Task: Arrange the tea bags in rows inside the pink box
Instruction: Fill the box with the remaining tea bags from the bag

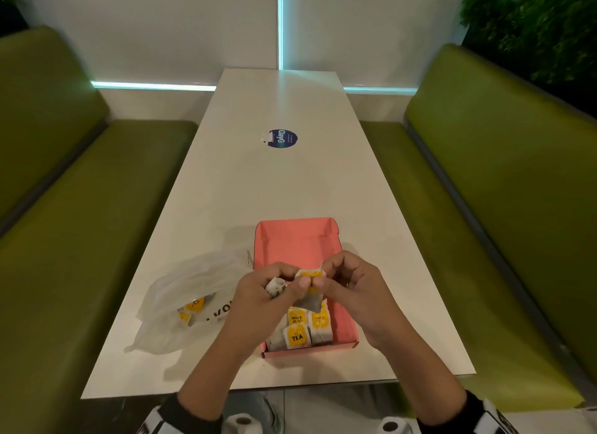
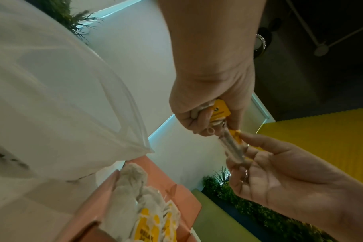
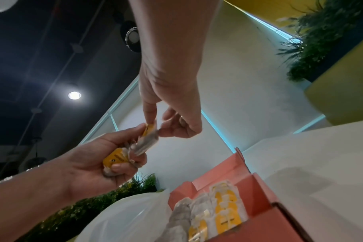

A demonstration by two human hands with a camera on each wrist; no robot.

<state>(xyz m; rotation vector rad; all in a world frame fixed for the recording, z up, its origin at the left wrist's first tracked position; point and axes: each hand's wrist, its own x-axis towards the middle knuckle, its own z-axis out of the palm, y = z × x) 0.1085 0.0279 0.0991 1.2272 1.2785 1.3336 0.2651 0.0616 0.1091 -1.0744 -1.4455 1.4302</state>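
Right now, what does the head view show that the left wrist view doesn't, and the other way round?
Only the head view shows the whole white table, the blue round sticker, the green benches and the empty far half of the pink box.

Only the left wrist view shows the underside of the left hand, where curled fingers hold a second tea bag with a yellow tag.

Both show the right hand and left hand pinching one tea bag above the box, tea bags already in the box, and the white plastic bag.

Bag (image 1: 181, 291) left of box (image 1: 342, 307)
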